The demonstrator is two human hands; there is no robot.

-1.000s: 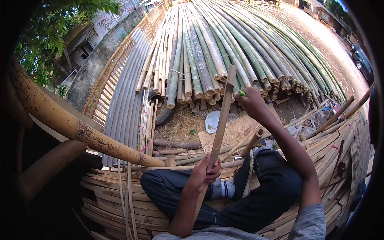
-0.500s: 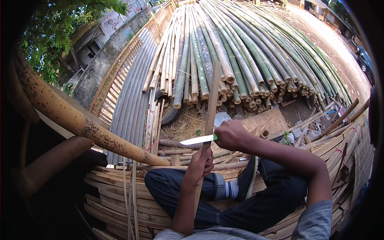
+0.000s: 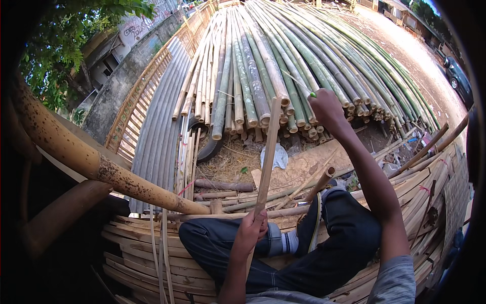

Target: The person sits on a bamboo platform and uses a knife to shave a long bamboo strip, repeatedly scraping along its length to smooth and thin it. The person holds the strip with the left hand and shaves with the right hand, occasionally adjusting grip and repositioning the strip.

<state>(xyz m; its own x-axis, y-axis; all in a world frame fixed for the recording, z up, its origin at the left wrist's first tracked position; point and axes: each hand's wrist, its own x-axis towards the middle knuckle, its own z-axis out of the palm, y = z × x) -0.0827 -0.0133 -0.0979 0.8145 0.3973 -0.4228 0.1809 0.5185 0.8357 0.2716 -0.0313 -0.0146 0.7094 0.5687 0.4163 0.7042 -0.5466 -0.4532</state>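
Observation:
My left hand [image 3: 251, 233] grips the lower part of a long split bamboo strip [image 3: 268, 152], which stands nearly upright in front of me. My right hand [image 3: 327, 107] is raised beyond the strip's top end and is closed on a knife with a green handle [image 3: 301, 86]; its thin blade points up and to the left. The knife is clear of the strip. My legs in dark trousers [image 3: 324, 243] are crossed on a platform of bamboo slats [image 3: 136, 253].
A large pile of long bamboo poles [image 3: 273, 55] stretches away ahead. A thick speckled bamboo pole [image 3: 101, 167] crosses at the left. Loose offcuts, a white bag [image 3: 276, 157] and cardboard lie on the ground. A car [image 3: 458, 76] stands far right.
My right hand with the knife went from raised down against the strip, and is now lifted again up and to the right. My left hand keeps its hold on the strip.

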